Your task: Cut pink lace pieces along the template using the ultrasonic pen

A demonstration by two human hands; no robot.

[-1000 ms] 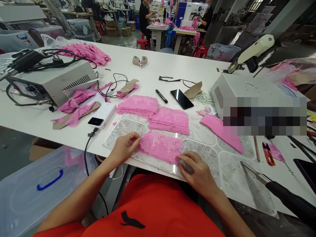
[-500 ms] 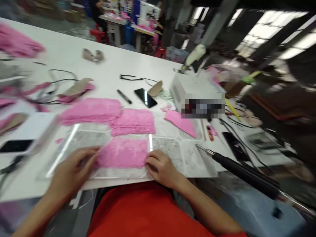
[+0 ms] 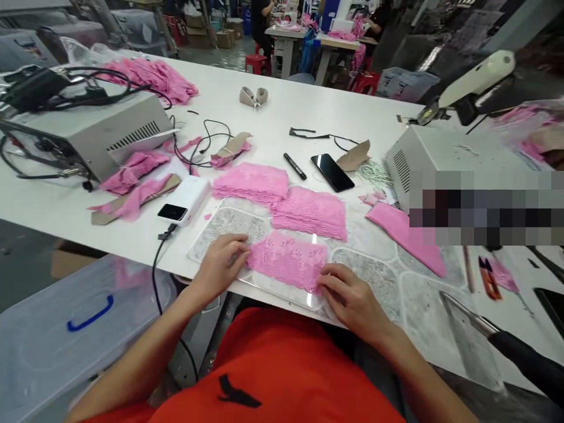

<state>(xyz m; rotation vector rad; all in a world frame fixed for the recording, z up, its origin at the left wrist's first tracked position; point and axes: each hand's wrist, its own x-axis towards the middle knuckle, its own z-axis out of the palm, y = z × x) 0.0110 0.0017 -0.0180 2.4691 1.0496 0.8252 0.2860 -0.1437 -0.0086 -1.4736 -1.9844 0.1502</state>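
A piece of pink lace fabric (image 3: 288,261) lies flat on a clear-topped mat with a grey stone pattern (image 3: 374,273), near the table's front edge. My left hand (image 3: 222,264) pinches its left edge between thumb and fingers. At the lower right corner, my right hand (image 3: 352,296) is closed on the lace, its fingertips curled over the edge. Just beyond the lace are two stacks of similar pink pieces, a left stack (image 3: 251,181) and a right stack (image 3: 311,212), which touch each other. To the right lies a folded pink cloth (image 3: 405,238).
A black-handled metal-tipped tool (image 3: 497,335) juts in at right, near orange snips (image 3: 489,279). A grey box machine (image 3: 423,158) stands behind. Beyond the stacks lie a phone (image 3: 332,172) and marker (image 3: 295,166). A white power bank (image 3: 189,197) and another machine (image 3: 114,129) are leftward.
The view has swung left and sharpened, so the table's things appear farther right, and the left machine and plastic bin now show. Both hands remain at the lace's edges.
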